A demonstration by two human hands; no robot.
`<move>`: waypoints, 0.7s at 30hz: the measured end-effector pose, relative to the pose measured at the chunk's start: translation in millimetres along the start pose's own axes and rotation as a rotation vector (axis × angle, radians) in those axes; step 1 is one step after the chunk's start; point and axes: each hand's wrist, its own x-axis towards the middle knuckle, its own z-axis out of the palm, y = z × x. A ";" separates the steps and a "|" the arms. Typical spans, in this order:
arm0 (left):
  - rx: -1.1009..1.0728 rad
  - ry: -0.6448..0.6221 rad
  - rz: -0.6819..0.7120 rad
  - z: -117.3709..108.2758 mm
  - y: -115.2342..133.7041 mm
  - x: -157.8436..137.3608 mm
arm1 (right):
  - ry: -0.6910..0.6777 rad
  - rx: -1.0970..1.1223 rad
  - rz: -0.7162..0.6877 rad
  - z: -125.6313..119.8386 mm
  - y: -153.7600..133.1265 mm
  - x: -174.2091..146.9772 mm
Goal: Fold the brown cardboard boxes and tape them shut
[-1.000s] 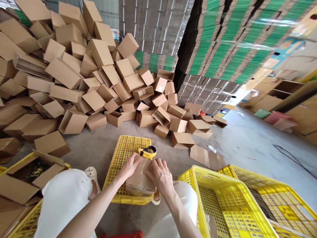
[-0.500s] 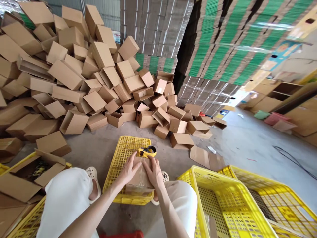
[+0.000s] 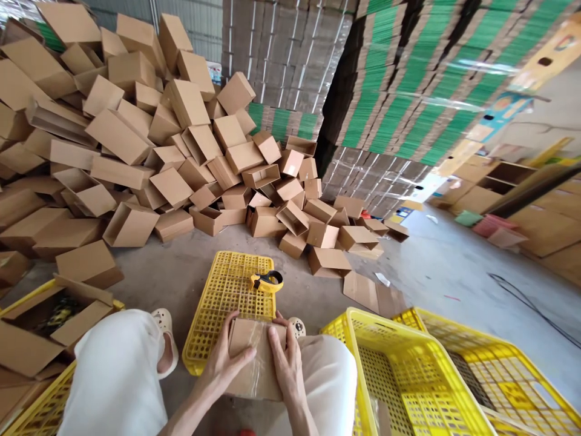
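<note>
Between my two hands is a small brown cardboard box [image 3: 255, 363] with clear tape along its top. My left hand [image 3: 227, 361] grips its left side, thumb lying on the top face. On the opposite side, my right hand [image 3: 285, 360] clasps the box with its fingers along the edge. The box is close to my knees, over the near end of an upturned yellow plastic crate [image 3: 218, 297]. A yellow and black tape dispenser [image 3: 267, 281] lies on the crate's far right corner, apart from both hands.
A big heap of cardboard boxes [image 3: 181, 151] fills the far left. Yellow crates [image 3: 351, 363] stand at my right. An open carton [image 3: 27, 339] with dark and yellow items is at my left. Wrapped stacks of flattened cardboard [image 3: 376, 79] rise behind.
Both hands have drawn the taped box toward my body, away from the tape dispenser. My hands have shifted from the box's far end to its sides. The dispenser stays on the crate.
</note>
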 end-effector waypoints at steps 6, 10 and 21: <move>0.172 0.140 0.210 -25.2 8.7 4.5 | 0.024 0.047 -0.152 39.2 13.0 8.4; 0.101 0.219 0.111 -20.6 -32.0 -17.8 | -0.056 0.023 -0.144 51.8 52.5 -11.1; 0.459 0.141 -0.012 7.0 -130.4 -68.6 | -0.228 -0.604 -0.282 74.4 136.0 -73.4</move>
